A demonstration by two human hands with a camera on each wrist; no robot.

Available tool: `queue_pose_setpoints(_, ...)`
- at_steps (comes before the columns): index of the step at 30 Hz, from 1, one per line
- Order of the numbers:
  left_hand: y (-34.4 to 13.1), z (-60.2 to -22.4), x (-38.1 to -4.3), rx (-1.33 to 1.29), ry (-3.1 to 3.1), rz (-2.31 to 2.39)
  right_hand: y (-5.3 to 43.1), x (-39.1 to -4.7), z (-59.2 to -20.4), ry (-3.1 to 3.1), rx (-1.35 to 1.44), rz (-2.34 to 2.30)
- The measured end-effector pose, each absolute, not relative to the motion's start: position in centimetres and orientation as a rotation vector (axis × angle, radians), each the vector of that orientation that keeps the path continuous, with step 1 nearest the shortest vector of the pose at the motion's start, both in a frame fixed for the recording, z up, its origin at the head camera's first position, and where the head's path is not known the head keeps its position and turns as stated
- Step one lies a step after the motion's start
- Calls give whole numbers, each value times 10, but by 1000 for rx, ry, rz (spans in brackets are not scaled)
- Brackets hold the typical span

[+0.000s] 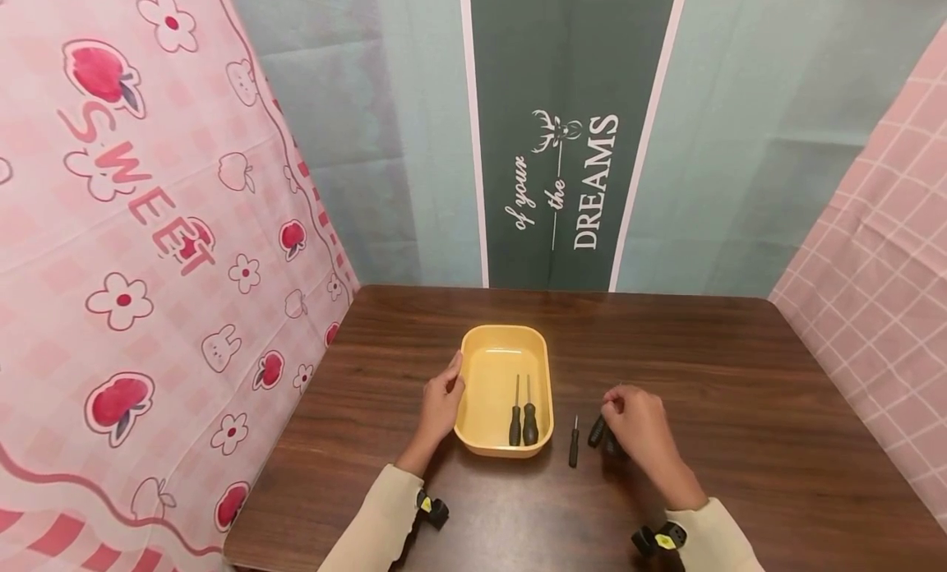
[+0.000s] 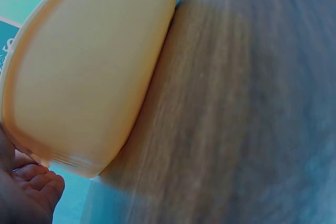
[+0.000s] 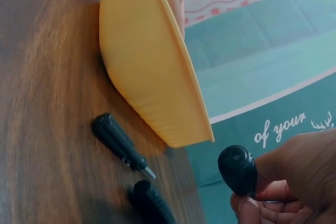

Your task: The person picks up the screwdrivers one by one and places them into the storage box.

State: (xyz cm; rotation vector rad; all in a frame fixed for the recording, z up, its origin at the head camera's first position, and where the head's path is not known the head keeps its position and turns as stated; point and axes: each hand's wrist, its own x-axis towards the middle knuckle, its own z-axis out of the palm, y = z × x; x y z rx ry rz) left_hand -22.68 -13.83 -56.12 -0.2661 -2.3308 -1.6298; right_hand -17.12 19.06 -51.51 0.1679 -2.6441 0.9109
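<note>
Loading, apparently: right grip (image 1: 638, 417) pinches black handle (image 3: 238, 170) right of tray (image 3: 140, 51); left grip (image 1: 442, 401) clamps its rim (image 1: 550, 383); next carry should clear it.

On my feed I record the tray (image 1: 484, 391), lower centre of the head view, as plain yellow. Screwdrivers (image 1: 530, 428) inside it: black handles, grey shafts. Tool handle (image 3: 236, 169), lower right of the right wrist view: black. Desk (image 1: 703, 375): dark brown, streaked grain. Apple cloth (image 1: 170, 309), left: pink checks, red fruit. Backdrop (image 1: 333, 145), upper centre: pale blue-green, dark green band, white lettering. Grid cloth (image 1: 888, 251), right: pink, white lines.
</note>
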Motion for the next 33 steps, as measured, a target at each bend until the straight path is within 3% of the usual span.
queue_pose_setpoints(33,-138,-560,-226,-294,-2326,-1625,161,-185,-510,-2563,284,929)
